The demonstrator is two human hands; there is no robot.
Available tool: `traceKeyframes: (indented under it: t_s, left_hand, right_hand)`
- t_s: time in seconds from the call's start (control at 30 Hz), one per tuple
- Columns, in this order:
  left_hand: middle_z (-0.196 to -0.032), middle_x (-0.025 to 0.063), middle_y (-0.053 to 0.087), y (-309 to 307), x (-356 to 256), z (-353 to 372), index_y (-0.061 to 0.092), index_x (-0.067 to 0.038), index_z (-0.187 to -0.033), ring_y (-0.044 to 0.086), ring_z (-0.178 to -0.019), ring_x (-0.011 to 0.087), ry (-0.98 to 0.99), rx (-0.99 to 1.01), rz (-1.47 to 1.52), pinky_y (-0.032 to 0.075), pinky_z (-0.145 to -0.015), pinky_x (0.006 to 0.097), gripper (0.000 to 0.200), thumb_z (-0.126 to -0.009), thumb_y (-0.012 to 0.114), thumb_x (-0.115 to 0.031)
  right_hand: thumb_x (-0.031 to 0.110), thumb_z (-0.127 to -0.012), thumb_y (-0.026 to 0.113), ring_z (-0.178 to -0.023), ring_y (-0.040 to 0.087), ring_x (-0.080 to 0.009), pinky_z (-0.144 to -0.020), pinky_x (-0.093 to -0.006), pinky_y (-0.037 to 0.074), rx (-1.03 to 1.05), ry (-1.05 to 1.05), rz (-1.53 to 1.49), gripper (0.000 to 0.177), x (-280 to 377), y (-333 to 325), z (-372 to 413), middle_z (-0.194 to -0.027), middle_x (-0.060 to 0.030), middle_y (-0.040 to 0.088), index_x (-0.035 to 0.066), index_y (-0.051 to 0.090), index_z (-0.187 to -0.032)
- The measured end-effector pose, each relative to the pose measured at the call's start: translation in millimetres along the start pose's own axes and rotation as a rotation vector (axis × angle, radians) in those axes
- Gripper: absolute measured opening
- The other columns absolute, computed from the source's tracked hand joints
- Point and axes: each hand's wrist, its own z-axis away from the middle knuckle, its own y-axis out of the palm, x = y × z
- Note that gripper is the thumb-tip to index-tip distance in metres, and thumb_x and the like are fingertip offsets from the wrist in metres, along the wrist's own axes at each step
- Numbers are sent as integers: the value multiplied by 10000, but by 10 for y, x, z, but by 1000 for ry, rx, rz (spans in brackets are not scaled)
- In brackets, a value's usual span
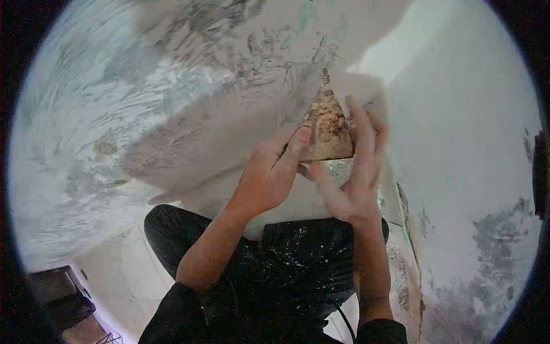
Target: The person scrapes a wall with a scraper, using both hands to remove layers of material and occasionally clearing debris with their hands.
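Note:
Both my hands hold a wide scraper blade (327, 127), rusty and caked with plaster, pressed against a rough white wall (189, 114). My left hand (269, 175) grips its lower left edge with the thumb up along the blade. My right hand (358, 166) lies flat along the blade's right side, fingers stretched upward. The scraper's handle is hidden behind my hands.
The wall is scraped and patchy, with grey and brown marks. A wall corner (401, 189) runs down on the right, with peeling patches. Below are my dark, paint-spattered trousers (286, 269). A dark object (57, 298) sits on the pale floor at the lower left.

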Motion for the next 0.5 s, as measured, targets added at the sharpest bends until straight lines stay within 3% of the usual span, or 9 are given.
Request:
traceKeyframes:
  t_s: [0.07, 0.1, 0.17, 0.2, 0.27, 0.3, 0.37, 0.5]
  left_hand:
    - [-784, 116, 576, 71, -179, 29, 481, 47, -1060, 590, -596, 148, -78, -75, 175, 470, -488, 255, 379, -933, 360, -289]
    - [-784, 116, 576, 100, -163, 34, 481, 47, -1060, 590, -596, 148, -84, -81, 167, 470, -488, 255, 379, -933, 360, -289]
    - [-729, 112, 556, 133, -147, 10, 476, 46, -1017, 588, -552, 145, -110, -132, 212, 443, -430, 254, 346, -940, 340, -263]
    - [-729, 112, 556, 118, -104, 2, 476, 46, -1017, 588, -552, 145, -105, -140, 207, 443, -430, 254, 346, -940, 340, -263]
    - [-708, 108, 539, 58, 20, -2, 466, 39, -960, 583, -551, 134, -9, -130, -141, 435, -409, 250, 339, -937, 342, -275]
    - [-708, 108, 539, 64, -13, -30, 466, 39, -960, 583, -551, 134, -12, -133, -148, 435, -409, 250, 339, -937, 342, -275]
    - [-677, 112, 531, 79, -106, -78, 456, 27, -925, 573, -527, 165, -174, -91, -95, 432, -439, 303, 315, -934, 352, -270]
    - [-655, 149, 531, 34, 18, -134, 448, 29, -951, 575, -541, 243, -48, -163, -375, 431, -500, 376, 311, -927, 360, -268]
  right_hand:
    - [107, -709, 593, -819, 525, -290, -671, -353, 433, -20, 407, -562, 516, -83, 35, -47, -992, -166, 494, -13, 426, -1182]
    - [107, -709, 593, -819, 525, -290, -671, -353, 433, -18, 411, -573, 516, -139, 20, -74, -992, -166, 494, -13, 426, -1182]
    - [117, -787, 543, -677, 557, -293, -596, -359, 428, 434, 470, -350, 284, -276, -18, -150, -786, -134, 560, -41, 509, -1021]
    - [117, -787, 543, -677, 557, -293, -596, -359, 428, 434, 460, -356, 284, -326, 39, -129, -786, -134, 560, -41, 509, -1021]
    - [142, -842, 503, -576, 558, -298, -525, -358, 418, 161, 61, -165, 186, -422, 197, -29, -646, -131, 559, -37, 550, -862]
    - [142, -842, 503, -576, 558, -298, -525, -358, 418, 160, 62, -173, 186, -423, 232, -44, -646, -131, 559, -37, 550, -862]
    - [130, -848, 496, -492, 537, -282, -498, -373, 414, 132, 382, -446, 188, -391, 330, -76, -544, -126, 528, -21, 544, -747]
    - [138, -851, 494, -496, 528, -276, -499, -376, 409, 115, 466, -535, 188, -385, 427, -16, -556, -142, 520, -11, 537, -743]
